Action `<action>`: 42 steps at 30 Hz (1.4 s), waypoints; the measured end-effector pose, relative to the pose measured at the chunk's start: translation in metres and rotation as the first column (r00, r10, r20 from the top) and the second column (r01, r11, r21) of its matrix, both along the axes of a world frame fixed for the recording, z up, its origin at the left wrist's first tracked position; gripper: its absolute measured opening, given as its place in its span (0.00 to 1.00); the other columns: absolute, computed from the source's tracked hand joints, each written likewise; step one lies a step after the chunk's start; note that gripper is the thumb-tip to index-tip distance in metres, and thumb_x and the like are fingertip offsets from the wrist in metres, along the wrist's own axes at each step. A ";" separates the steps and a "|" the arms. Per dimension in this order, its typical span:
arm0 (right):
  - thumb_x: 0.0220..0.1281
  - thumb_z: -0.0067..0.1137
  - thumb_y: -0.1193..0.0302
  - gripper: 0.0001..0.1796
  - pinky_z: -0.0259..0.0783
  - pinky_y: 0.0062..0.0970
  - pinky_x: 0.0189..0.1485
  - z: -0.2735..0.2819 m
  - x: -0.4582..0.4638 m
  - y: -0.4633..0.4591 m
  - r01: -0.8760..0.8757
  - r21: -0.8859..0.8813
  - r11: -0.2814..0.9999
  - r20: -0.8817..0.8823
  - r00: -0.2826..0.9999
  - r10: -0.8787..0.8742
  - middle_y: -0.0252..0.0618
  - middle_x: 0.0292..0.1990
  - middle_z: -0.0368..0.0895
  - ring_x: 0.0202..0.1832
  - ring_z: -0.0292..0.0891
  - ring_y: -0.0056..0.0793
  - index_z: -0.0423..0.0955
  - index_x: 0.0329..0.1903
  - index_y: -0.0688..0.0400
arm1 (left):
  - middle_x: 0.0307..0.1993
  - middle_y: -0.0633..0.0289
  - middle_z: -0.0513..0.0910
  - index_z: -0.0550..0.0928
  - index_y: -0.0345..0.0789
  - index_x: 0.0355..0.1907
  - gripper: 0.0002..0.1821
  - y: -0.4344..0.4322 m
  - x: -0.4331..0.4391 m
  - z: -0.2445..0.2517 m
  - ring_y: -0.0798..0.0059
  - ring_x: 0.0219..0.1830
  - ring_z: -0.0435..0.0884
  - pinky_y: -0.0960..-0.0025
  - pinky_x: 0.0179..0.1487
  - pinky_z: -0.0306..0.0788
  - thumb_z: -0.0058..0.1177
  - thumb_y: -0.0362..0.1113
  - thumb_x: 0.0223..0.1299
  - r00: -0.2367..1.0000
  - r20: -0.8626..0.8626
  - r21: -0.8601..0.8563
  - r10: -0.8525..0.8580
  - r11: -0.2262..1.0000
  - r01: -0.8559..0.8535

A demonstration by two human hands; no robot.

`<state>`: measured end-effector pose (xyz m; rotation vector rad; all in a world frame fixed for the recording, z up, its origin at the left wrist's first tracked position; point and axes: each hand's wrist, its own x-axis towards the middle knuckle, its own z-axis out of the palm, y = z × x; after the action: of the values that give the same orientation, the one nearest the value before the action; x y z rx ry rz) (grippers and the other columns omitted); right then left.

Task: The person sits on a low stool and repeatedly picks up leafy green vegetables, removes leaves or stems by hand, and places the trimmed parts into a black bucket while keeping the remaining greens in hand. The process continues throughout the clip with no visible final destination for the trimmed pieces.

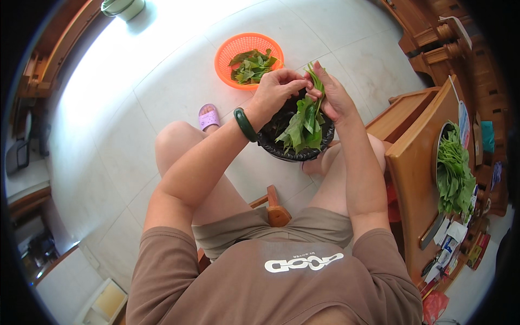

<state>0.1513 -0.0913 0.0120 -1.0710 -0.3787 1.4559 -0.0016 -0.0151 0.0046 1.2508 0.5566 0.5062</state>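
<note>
My right hand [334, 95] holds a bunch of leafy greens [302, 128], its stems pointing up past the thumb and its leaves hanging down. My left hand [278, 89], with a dark green bangle [245, 125] on the wrist, pinches at the stems with thumb and fingertips. Exactly which stem it grips is too small to tell. Under both hands stands a bin with a black plastic liner [274, 151], partly covered by the leaves. Just beyond my left hand, an orange plastic colander basket [222, 61] on the floor contains loose green leaves [252, 67].
To the right, a wooden table [414, 170] bears a bowl heaped with more greens [454, 174], papers and small items. Wooden furniture [430, 40] lines the far right. A pale green bucket [126, 9] stands at the upper left on the tiled floor [109, 134].
</note>
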 end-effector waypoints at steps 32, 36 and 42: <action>0.63 0.57 0.68 0.10 0.72 0.20 0.40 0.006 -0.011 -0.003 -0.079 0.006 0.997 0.359 0.931 0.071 0.32 0.34 0.80 0.36 0.75 0.18 0.78 0.40 0.62 | 0.36 0.66 0.81 0.81 0.31 0.47 0.21 0.036 -0.005 0.015 0.83 0.39 0.77 0.79 0.45 0.69 0.56 0.47 0.60 1.000 0.009 -0.031 0.012 0.999 -0.012; 0.63 0.58 0.67 0.10 0.74 0.21 0.40 0.002 -0.016 -0.004 -0.144 -0.024 0.989 0.359 0.922 0.143 0.32 0.34 0.81 0.35 0.77 0.19 0.77 0.39 0.61 | 0.29 0.70 0.80 0.83 0.31 0.38 0.14 0.035 -0.004 0.008 0.87 0.32 0.74 0.83 0.37 0.67 0.61 0.41 0.57 0.999 -0.024 -0.031 0.035 0.999 -0.035; 0.60 0.58 0.72 0.08 0.75 0.24 0.40 -0.005 0.006 0.001 0.168 0.076 0.983 0.236 0.955 -0.182 0.39 0.33 0.82 0.34 0.78 0.24 0.78 0.36 0.65 | 0.25 0.71 0.79 0.82 0.35 0.30 0.08 0.038 -0.008 0.009 0.88 0.29 0.73 0.83 0.35 0.67 0.60 0.38 0.57 0.996 0.087 -0.153 0.012 0.988 0.001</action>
<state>0.1568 -0.0904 0.0066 -1.2104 -0.4819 1.1542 -0.0099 0.0231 0.0138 1.0766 0.5153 0.5110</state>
